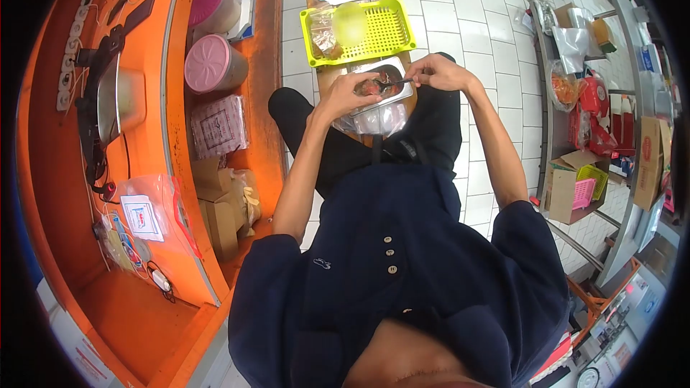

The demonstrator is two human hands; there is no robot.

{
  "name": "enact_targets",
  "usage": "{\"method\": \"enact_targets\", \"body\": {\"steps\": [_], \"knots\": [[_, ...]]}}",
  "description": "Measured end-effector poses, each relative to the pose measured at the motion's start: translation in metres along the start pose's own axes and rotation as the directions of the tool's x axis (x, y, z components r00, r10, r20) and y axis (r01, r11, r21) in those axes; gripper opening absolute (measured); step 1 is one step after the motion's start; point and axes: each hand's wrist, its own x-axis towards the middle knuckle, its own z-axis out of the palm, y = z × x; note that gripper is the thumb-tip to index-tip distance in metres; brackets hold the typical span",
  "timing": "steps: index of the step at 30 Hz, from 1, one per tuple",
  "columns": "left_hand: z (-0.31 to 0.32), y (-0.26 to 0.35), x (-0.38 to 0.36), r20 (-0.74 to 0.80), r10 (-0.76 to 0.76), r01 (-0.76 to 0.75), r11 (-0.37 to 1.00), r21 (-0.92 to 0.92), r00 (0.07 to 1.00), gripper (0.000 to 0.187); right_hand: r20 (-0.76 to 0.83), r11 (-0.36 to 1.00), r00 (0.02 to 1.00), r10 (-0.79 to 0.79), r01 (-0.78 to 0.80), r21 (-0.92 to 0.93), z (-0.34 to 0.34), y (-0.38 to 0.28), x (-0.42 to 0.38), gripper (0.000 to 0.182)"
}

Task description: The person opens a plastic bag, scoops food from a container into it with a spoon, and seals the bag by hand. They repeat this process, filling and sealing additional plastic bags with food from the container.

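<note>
Between my knees stands a metal tray [399,93] with dark reddish contents. My left hand [343,96] is at its left side, fingers curled around a small clear bag [370,89] with something reddish in it; the exact contents are too small to tell. From the right, my right hand [440,72] pinches the handle of a dark spoon [399,83]. The spoon's far end reaches over the tray to the bag's opening. Clear plastic bags [388,121] lie at the tray's near edge, close to my lap.
Beyond the tray sits a yellow-green plastic basket [392,29] with a clear packet [323,32] in it. An orange counter [172,223] with lidded tubs [208,65] runs along my left. Metal shelving [611,93] with boxes and bags stands at right.
</note>
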Motion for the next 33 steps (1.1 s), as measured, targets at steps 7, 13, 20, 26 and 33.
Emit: {"method": "enact_targets", "body": {"steps": [7,13,20,26,33], "knots": [[0.031,-0.008,0.011,-0.251,0.141,-0.169,0.981,-0.093,0.958,0.037,-0.288,0.857,0.946,-0.151,-0.020,-0.516,0.025,-0.064,-0.015,0.026],[0.042,-0.015,0.012,-0.465,0.106,-0.166,0.982,-0.089,0.879,0.026,-0.427,0.768,0.851,-0.307,-0.043,-0.638,0.048,-0.071,-0.022,0.027],[0.054,-0.024,0.014,-0.588,0.116,-0.205,0.975,-0.086,0.800,0.027,-0.378,0.691,0.858,-0.348,-0.038,-0.722,0.052,-0.078,-0.022,0.020],[0.052,-0.025,0.011,-0.542,-0.066,-0.064,0.974,-0.218,0.838,0.028,-0.270,0.643,0.901,-0.340,0.013,-0.766,0.044,-0.086,-0.022,0.019],[0.053,-0.022,0.006,-0.394,-0.219,0.083,0.939,-0.334,0.893,0.027,-0.288,0.658,0.913,-0.288,-0.030,-0.753,0.039,-0.086,-0.027,0.024]]}}
